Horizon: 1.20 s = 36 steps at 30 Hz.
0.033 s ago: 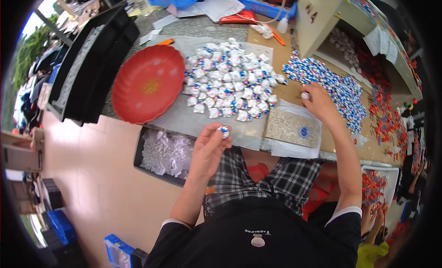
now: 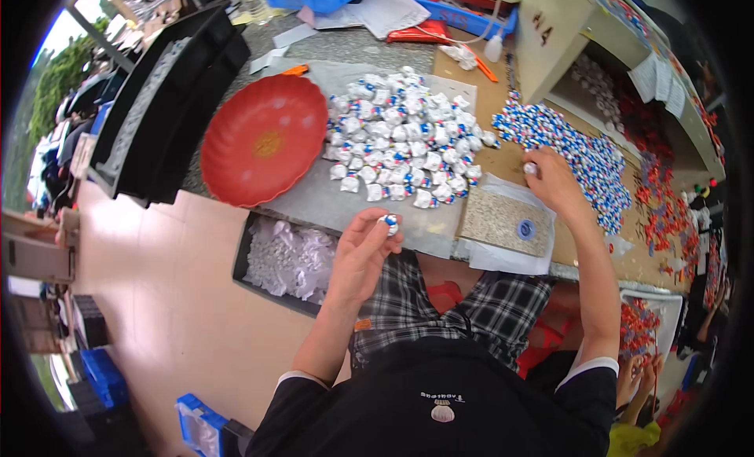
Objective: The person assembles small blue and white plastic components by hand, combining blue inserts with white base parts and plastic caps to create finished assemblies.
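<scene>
A: Small white piece with a blue cap, pinched in the left hand, grip pressed on it, just below the white pile.

B: Right hand?

A: Right of that pile, fingertips pinching another white piece. One red dish left of the pile, one worktop.

Small assembly workshop, workbench heaped with small parts

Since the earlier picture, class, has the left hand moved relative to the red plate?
No. The left hand sits at the same spot below and right of the red plate, fingers holding a small blue-and-white piece.
</scene>
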Each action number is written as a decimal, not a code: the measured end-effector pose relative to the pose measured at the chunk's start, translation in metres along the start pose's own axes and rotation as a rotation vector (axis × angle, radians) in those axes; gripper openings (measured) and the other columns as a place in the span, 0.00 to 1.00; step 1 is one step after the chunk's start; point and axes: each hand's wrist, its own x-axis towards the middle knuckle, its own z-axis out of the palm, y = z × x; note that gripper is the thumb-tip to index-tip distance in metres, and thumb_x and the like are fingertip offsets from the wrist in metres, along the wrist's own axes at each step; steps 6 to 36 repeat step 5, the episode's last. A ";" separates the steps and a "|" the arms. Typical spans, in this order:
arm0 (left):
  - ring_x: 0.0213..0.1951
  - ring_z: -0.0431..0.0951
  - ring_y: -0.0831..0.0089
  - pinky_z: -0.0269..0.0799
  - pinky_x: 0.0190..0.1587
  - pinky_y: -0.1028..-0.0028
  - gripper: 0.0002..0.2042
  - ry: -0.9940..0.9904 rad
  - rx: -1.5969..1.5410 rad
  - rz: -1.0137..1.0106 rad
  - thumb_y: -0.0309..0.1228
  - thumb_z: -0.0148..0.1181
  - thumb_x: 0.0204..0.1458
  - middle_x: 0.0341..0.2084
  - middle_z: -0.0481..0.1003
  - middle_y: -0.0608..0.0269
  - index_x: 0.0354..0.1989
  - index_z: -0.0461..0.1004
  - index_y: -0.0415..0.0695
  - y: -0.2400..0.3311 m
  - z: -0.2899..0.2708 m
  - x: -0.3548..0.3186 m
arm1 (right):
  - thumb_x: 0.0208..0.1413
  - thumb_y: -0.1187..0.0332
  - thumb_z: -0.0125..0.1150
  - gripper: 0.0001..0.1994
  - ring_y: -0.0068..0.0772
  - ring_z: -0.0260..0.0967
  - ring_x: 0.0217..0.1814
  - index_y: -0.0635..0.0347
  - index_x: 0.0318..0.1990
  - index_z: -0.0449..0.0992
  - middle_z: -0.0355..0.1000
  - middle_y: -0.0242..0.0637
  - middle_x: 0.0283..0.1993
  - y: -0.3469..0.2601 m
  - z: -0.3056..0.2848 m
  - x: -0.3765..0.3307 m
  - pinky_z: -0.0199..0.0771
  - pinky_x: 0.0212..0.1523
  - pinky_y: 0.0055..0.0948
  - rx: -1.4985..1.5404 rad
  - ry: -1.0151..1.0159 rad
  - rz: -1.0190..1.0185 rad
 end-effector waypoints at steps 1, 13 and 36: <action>0.35 0.72 0.74 0.68 0.37 0.77 0.10 0.012 0.112 0.041 0.28 0.53 0.54 0.38 0.72 0.58 0.44 0.67 0.41 0.007 0.002 -0.001 | 0.43 0.74 0.57 0.10 0.49 0.67 0.41 0.67 0.36 0.73 0.69 0.49 0.39 -0.006 0.000 -0.002 0.66 0.44 0.40 0.013 -0.001 -0.031; 0.35 0.73 0.73 0.68 0.37 0.77 0.12 0.163 0.626 0.411 0.29 0.54 0.54 0.38 0.72 0.58 0.45 0.66 0.42 0.057 -0.004 0.003 | 0.44 0.76 0.55 0.13 0.43 0.69 0.39 0.65 0.40 0.74 0.69 0.50 0.37 -0.055 -0.022 0.003 0.66 0.42 0.36 0.220 -0.029 -0.069; 0.35 0.73 0.73 0.68 0.37 0.77 0.12 0.163 0.626 0.411 0.29 0.54 0.54 0.38 0.72 0.58 0.45 0.66 0.42 0.057 -0.004 0.003 | 0.44 0.76 0.55 0.13 0.43 0.69 0.39 0.65 0.40 0.74 0.69 0.50 0.37 -0.055 -0.022 0.003 0.66 0.42 0.36 0.220 -0.029 -0.069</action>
